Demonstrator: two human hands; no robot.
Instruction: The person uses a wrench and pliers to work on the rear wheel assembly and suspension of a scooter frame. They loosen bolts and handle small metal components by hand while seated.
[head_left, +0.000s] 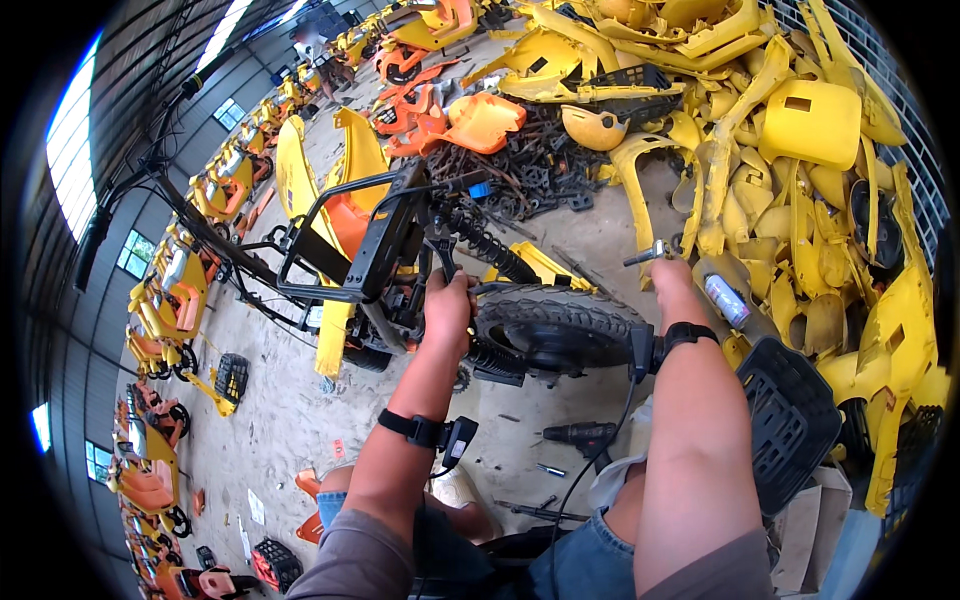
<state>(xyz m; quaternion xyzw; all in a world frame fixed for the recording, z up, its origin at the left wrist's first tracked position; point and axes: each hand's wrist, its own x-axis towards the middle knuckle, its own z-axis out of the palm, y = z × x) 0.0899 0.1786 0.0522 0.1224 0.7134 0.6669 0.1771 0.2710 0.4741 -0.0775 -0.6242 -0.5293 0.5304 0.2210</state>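
Observation:
In front of me stands a stripped scooter frame (pixel 385 235) with its rear wheel (pixel 560 325) lying toward the right. My left hand (pixel 448 308) is closed around a dark wrench (pixel 440 246), whose head rests by the frame near the black coil shock absorber (pixel 490 245). Out to the right, beyond the tyre, my right hand (pixel 670 273) is closed on a short metal tool with a crosswise end (pixel 645 254); its exact kind is hard to make out. The right hand is apart from the scooter.
Yellow body panels (pixel 810 125) are heaped at the right, beside dark metal parts (pixel 530 165). A cordless drill (pixel 585 436) lies on the floor by my knees. A black plastic basket (pixel 785 420) stands right of my forearm. Rows of yellow scooters (pixel 220 185) line the left; a person (pixel 312 55) is far off.

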